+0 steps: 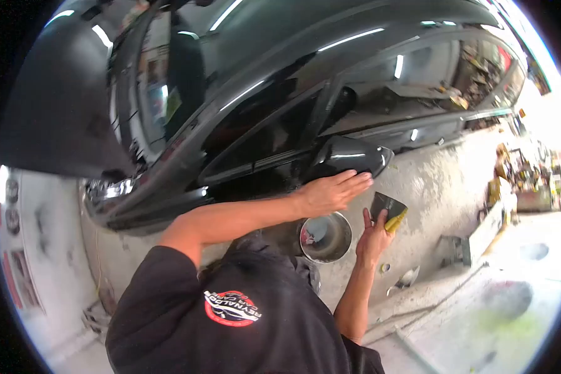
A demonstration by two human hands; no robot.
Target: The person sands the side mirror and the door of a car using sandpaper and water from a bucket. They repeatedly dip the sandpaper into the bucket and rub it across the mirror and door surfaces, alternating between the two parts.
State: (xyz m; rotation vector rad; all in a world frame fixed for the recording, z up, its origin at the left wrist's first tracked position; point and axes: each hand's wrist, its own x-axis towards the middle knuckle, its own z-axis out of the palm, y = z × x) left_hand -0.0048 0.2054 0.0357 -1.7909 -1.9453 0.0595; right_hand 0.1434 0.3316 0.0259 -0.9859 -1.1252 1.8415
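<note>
My left hand [333,192] lies flat on the glossy black side mirror [349,156] of a black car, its fingers stretched out along the housing's lower edge. In my right hand [374,237], lower and to the right, is a dark grey sheet [388,204] that looks like sandpaper, together with a yellow piece [396,221] whose kind I cannot tell. The fingers and thumb close round both. Between my forearms a round bucket [346,240] with greyish liquid stands on the floor.
The car's side window [393,100] and door stretch across the top, and a dark panel [56,112] rises at the upper left. A small ring-shaped item [385,268] lies on the concrete floor [430,181]. Cluttered containers [530,177] stand at the right by a ledge.
</note>
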